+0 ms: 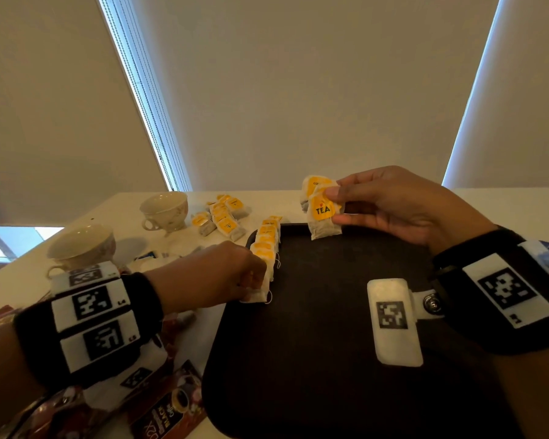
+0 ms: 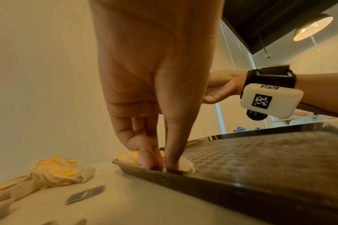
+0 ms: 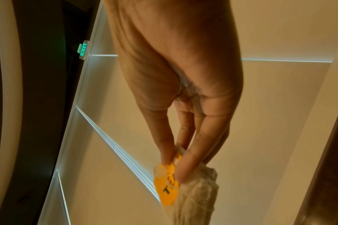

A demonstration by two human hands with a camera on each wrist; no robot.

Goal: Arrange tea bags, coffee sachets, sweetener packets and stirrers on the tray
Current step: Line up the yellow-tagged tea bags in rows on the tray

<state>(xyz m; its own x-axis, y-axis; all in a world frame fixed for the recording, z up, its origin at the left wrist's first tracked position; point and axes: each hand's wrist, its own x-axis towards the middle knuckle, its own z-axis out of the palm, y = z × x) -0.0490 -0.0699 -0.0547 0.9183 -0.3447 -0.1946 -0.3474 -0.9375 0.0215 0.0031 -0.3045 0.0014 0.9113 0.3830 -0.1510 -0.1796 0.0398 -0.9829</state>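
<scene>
A black tray (image 1: 314, 343) (image 2: 260, 159) lies on the white table. A row of yellow-tagged tea bags (image 1: 267, 239) runs along its left edge. At the near end of that row my left hand (image 1: 254, 288) (image 2: 160, 166) points its fingers down and pinches one tea bag (image 1: 255, 296) (image 2: 185, 165) against the tray floor. My right hand (image 1: 333, 205) (image 3: 173, 167) hovers over the tray's far edge. It grips a small bunch of tea bags (image 1: 322, 217) (image 3: 195, 197) by their tags between thumb and fingers.
Loose tea bags (image 1: 224, 215) (image 2: 56, 169) are piled on the table left of the tray. Two teacups (image 1: 165, 207) (image 1: 83, 245) stand further left. A blue sachet (image 2: 86, 194) lies near the tray. Brown coffee packets (image 1: 168, 410) sit at the near left.
</scene>
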